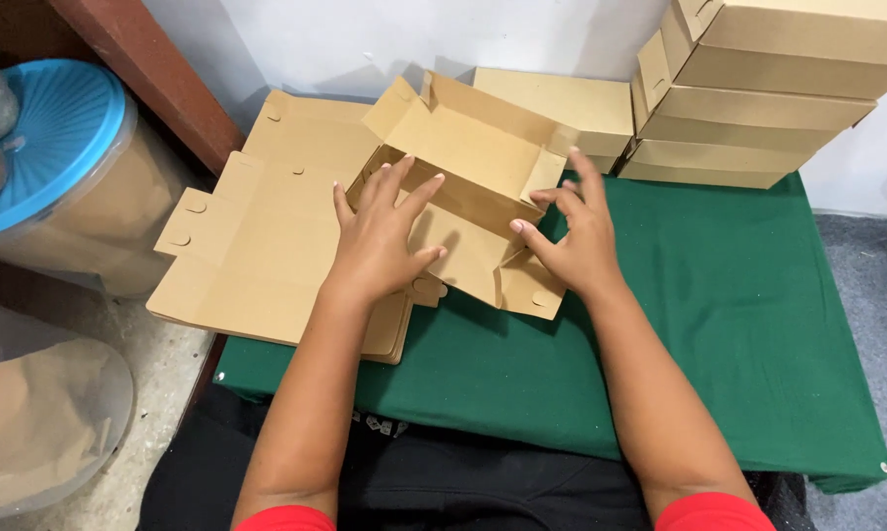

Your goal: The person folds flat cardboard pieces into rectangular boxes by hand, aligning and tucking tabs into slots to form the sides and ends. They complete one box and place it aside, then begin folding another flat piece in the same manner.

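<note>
While the left hand (380, 241) presses spread fingers flat inside the half-folded box (463, 192), the right hand (576, 241) pushes its side wall, fingers splayed. Light, creasable card on the green table (739, 295); grip walls near folds.

A half-folded cardboard box (463, 197) sits mid-table (739, 324). Flat box blanks (257, 246) lie at its nine o'clock, finished boxes (768, 88) stacked at two o'clock, a lidded tub (80, 187) beyond the blanks.

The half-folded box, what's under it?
Under the box lies a stack of flat cardboard sheets on the green cloth. Both hands, left and right, cover part of its floor.
</note>
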